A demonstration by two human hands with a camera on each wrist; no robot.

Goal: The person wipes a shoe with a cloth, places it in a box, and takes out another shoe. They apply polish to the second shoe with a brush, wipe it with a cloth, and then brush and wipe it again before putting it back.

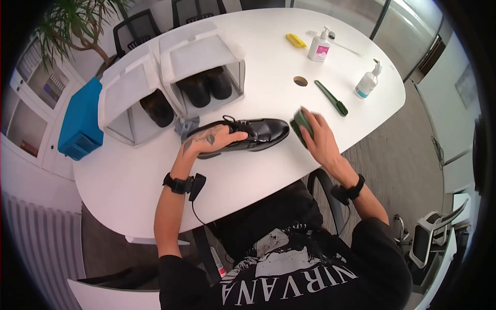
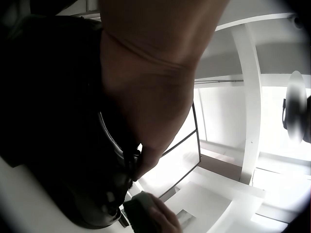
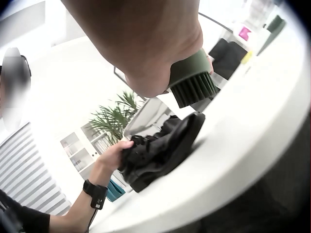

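Note:
A glossy black lace-up shoe (image 1: 266, 133) lies on its side or tilted on the white table, toe pointing right. My left hand (image 1: 214, 139) grips it around the laced opening, thumb over the laces. Just past the toe, my right hand (image 1: 321, 138) holds a green brush (image 1: 299, 126), apart from the shoe. In the right wrist view the dark bristles of the brush (image 3: 194, 90) point down above the shoe (image 3: 165, 150). The left wrist view shows the left hand (image 2: 150, 97) on the dark shoe, with the brush (image 2: 141, 211) beyond the toe.
Two white boxes (image 1: 204, 54) holding black footwear stand behind the shoe, with a grey cloth (image 1: 185, 127) beside them. A teal box (image 1: 81, 120) is at the left. Further right are a long green brush (image 1: 331, 97), two pump bottles (image 1: 319, 46) and a yellow item (image 1: 296, 40).

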